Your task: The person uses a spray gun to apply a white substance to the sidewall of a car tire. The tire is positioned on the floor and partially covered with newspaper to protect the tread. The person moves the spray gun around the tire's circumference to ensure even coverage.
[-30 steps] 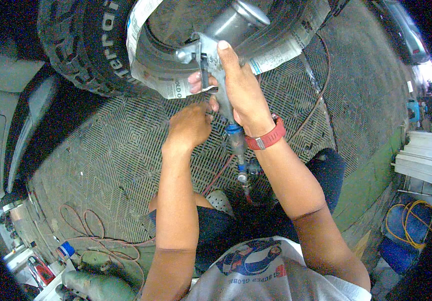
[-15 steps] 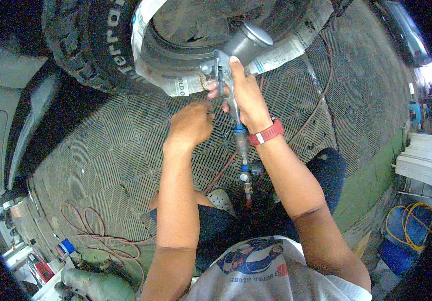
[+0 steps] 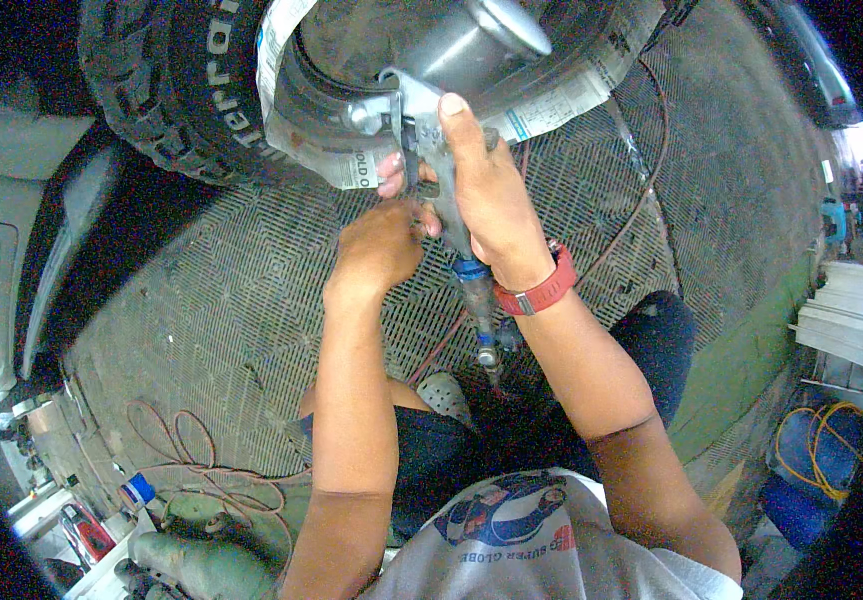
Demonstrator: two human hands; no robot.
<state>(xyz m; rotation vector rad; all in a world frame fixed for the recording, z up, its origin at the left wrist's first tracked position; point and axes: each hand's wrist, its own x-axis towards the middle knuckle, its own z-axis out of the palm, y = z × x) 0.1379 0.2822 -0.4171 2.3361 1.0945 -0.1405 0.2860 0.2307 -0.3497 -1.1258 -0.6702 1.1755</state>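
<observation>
My right hand [image 3: 496,195] grips a silver spray gun [image 3: 431,135] by its handle, thumb on top and fingers curled around the trigger side. A metal paint cup [image 3: 486,45] sits on the gun, tilted over the wheel rim [image 3: 321,120]. Below the handle hang a blue-ringed fitting [image 3: 471,270] and a small gauge or valve. Just left of the handle, my left hand [image 3: 379,248] is closed with its knuckles up; its fingertips are hidden, and whatever they may hold cannot be made out. Newspaper [image 3: 546,115] lines the rim's edge, against the black knobbly tyre [image 3: 166,90].
Dark ribbed matting [image 3: 241,290] covers the floor. A reddish hose [image 3: 663,150] runs along the right, and more hose [image 3: 201,465] lies looped at lower left near a grey-green tank [image 3: 201,565]. Vehicle panels [image 3: 11,230] stand at far left. A blue drum [image 3: 801,510] with yellow cable stands right.
My right hand has raised the spray gun and shifted it slightly left, so the cup looks larger. My left hand stays almost where it was, closed.
</observation>
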